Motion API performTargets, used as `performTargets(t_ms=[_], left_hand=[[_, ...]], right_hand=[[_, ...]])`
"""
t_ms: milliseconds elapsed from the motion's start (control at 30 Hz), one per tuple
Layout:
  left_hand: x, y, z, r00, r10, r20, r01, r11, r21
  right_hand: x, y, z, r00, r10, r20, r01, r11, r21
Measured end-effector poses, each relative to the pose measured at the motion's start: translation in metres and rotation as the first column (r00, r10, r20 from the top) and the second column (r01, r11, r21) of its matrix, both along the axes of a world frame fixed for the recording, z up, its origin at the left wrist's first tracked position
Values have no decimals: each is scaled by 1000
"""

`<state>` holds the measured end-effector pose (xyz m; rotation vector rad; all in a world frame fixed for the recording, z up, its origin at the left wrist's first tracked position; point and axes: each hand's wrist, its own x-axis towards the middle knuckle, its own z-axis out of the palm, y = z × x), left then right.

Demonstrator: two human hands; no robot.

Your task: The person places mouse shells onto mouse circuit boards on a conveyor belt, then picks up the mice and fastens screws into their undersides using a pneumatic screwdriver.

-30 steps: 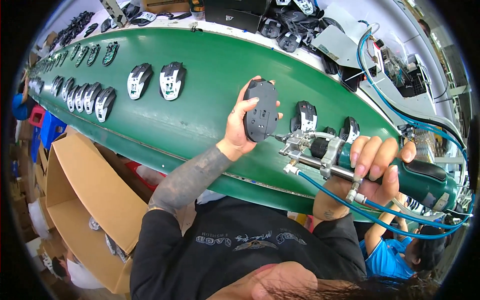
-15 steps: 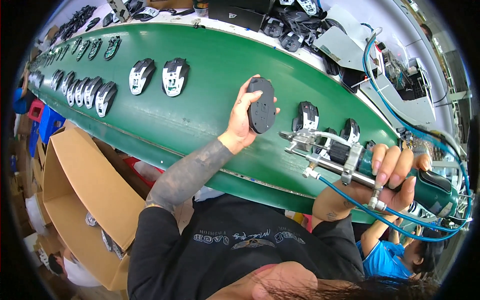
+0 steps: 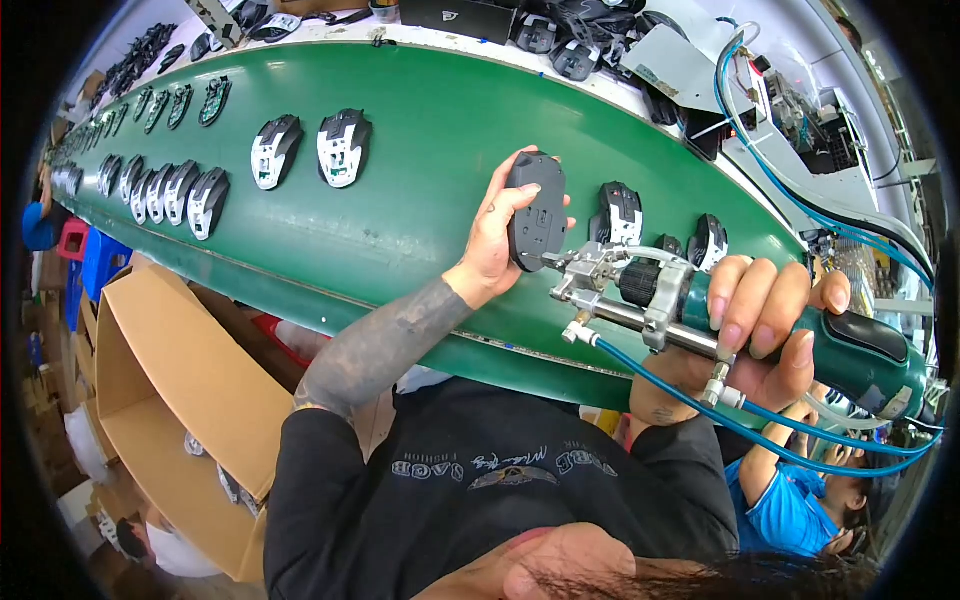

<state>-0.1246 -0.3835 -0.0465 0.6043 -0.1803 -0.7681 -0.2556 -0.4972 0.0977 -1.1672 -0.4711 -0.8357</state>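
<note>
In my left hand point(image 3: 492, 232), fingers wrapped round its sides, is a black computer mouse point(image 3: 540, 212) with its underside turned up toward me. My right hand point(image 3: 762, 318) grips a green power screwdriver point(image 3: 860, 362) fitted with a metal feeder head point(image 3: 590, 272) and blue air hoses. The tip of that head meets the lower edge of the mouse, or nearly so; whether it touches a screw I cannot tell. Just beyond, on the green belt point(image 3: 420, 130), lie a white-and-black mouse point(image 3: 617, 212) and another mouse point(image 3: 706, 242) partly behind the tool.
Several part-built mice point(image 3: 208, 202) and circuit boards point(image 3: 214, 100) line the belt's left. An open cardboard box point(image 3: 190, 370) stands at lower left. Metal machine housings point(image 3: 680, 75) and mouse shells point(image 3: 577, 60) crowd the far side. A co-worker in blue point(image 3: 790, 510) is at lower right.
The screwdriver has moved left, bringing its tip to the mouse's lower edge. My left hand has shifted slightly right with the mouse.
</note>
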Motion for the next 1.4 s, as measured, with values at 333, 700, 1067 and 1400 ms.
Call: performTargets(t_ms=[333, 700, 1067, 1400], left_hand=[[-1, -3, -2, 1000, 21, 9, -21, 999, 31], [38, 14, 5, 989, -151, -2, 148, 974, -174], [24, 16, -5, 975, -209, 80, 213, 976, -45], [25, 6, 7, 903, 69, 424, -193, 947, 258]], right_hand=[[8, 10, -4, 999, -42, -18, 42, 999, 23], [-4, -40, 5, 982, -187, -39, 190, 973, 134], [6, -22, 16, 905, -410, -114, 422, 898, 125], [0, -37, 12, 939, -333, -81, 342, 929, 140]])
